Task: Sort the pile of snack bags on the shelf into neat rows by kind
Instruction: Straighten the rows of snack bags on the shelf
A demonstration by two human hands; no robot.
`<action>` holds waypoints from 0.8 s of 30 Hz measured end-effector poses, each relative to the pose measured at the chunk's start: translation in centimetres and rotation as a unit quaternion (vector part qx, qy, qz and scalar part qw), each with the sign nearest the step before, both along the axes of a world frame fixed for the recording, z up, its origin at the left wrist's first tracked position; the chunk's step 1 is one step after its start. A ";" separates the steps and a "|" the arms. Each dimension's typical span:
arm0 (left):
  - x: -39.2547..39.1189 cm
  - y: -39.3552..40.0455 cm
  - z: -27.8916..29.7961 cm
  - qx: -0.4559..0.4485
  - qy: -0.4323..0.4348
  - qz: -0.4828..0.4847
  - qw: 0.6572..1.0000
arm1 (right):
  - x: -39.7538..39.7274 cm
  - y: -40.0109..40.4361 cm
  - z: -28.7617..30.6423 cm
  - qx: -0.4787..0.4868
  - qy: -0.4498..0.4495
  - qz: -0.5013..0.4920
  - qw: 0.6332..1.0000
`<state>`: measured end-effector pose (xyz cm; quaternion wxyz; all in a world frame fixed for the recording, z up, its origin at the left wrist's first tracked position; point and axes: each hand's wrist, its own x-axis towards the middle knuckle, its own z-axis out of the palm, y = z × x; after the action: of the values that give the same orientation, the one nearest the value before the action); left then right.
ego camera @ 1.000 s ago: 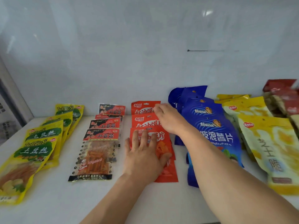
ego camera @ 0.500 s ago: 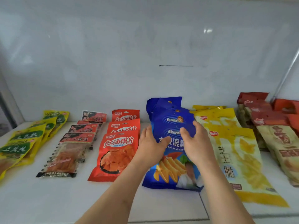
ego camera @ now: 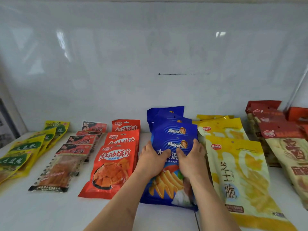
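We see one head-worn view, looking forward and down from close over the white shelf (ego camera: 50, 212), facing its back wall (ego camera: 150, 55), arms reaching in from below

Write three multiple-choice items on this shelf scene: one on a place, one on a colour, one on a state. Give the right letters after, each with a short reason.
1. Where does the row of blue bags lie?
A. between the red bags and the pale yellow bags
B. at the far left end of the shelf
C. behind the clear packs

2. What colour are the bags at the far left?
A. blue
B. yellow with green labels
C. plain white

3. What are the two hands doing?
A. hanging idle off the shelf
B. lifting a red bag
C. resting on the front blue bag

Answers:
1 A, red bags lie to its left, pale yellow to its right.
2 B, their yellow film carries green panels.
3 C, the left hand and right hand lie on that bag, fingers at its sides.
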<state>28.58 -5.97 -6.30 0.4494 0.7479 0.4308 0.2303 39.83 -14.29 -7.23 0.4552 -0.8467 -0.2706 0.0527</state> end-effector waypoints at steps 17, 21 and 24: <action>1.1 3.0 0.6 -0.114 -0.105 -0.033 0.987 | 3.5 2.2 0.7 0.070 0.157 0.054 0.984; 1.1 3.1 -0.1 -0.122 -0.138 -0.029 0.983 | 3.5 2.5 0.6 0.069 0.161 0.076 0.982; 1.1 3.5 -0.4 -0.102 -0.144 -0.030 0.984 | 3.9 2.7 0.8 0.060 0.155 0.080 0.983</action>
<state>29.71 -2.48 -6.74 0.5872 0.6697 0.3607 0.2768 43.69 -11.58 -6.39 0.5362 -0.7748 -0.2663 0.2031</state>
